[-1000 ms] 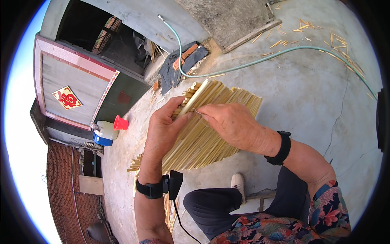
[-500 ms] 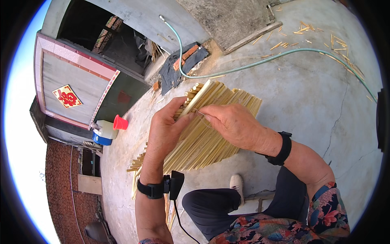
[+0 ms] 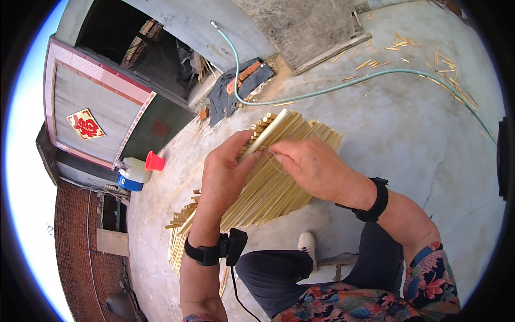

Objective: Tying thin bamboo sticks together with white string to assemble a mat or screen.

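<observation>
A mat of pale yellow reed stalks [image 3: 273,193], laid side by side, slants in front of me. My left hand [image 3: 228,166] is closed around its upper left edge, the thumb pressing near a thicker pale stalk [image 3: 270,129]. Under the palm and fingers, more cut stalk ends show at the edge. My right hand [image 3: 314,163] pinches a thin strand [image 3: 276,163], which loops just beside the left thumb. Its fingertips are close to the thick stalk. What the strand is made of is too fine to make out.
A green hose [image 3: 322,92] crosses the concrete floor beyond the mat. Scattered short stalk pieces [image 3: 448,67] lie at the far right. Bricks on a dark cloth [image 3: 225,96] sit by the wall. A red bucket [image 3: 154,161] and a white-and-blue jug [image 3: 134,173] stand left.
Both hands and the mat's held edge sit slightly further right in view. The right hand has shifted a little, and the strand's loop shows wider below its fingers.
</observation>
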The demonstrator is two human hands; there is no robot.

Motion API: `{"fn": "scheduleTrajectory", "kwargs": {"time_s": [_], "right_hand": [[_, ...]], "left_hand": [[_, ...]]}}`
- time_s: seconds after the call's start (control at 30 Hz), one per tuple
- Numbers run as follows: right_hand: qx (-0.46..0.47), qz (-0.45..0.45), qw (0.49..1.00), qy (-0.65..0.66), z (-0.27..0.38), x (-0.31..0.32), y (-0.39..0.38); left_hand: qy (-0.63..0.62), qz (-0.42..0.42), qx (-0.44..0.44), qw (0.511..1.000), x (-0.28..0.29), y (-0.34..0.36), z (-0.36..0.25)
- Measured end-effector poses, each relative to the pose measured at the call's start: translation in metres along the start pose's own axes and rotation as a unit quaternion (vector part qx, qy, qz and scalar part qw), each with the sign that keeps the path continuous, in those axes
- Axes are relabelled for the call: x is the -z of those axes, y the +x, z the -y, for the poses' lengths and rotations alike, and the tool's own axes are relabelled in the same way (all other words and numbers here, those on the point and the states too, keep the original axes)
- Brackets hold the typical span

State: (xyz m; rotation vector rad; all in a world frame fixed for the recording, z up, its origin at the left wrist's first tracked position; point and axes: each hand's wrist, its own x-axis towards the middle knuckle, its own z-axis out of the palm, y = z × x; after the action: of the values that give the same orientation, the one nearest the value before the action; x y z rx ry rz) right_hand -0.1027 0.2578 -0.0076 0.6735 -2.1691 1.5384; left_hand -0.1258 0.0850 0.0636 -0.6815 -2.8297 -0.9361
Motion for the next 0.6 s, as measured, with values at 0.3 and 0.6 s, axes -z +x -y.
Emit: {"fn": "scheduleTrajectory", "kwargs": {"time_s": [0.3, 0.6], "right_hand": [[-0.051, 0.029, 0.998, 0.019, 0.022, 0.028, -0.038], [-0.154, 0.072, 0.979, 0.111, 0.047, 0.055, -0.122]], "left_hand": [[0.048, -0.018, -0.067, 0.996, -0.03, -0.037, -0.039], [0.107, -0.013, -0.093, 0.99, -0.058, -0.105, -0.085]]}}
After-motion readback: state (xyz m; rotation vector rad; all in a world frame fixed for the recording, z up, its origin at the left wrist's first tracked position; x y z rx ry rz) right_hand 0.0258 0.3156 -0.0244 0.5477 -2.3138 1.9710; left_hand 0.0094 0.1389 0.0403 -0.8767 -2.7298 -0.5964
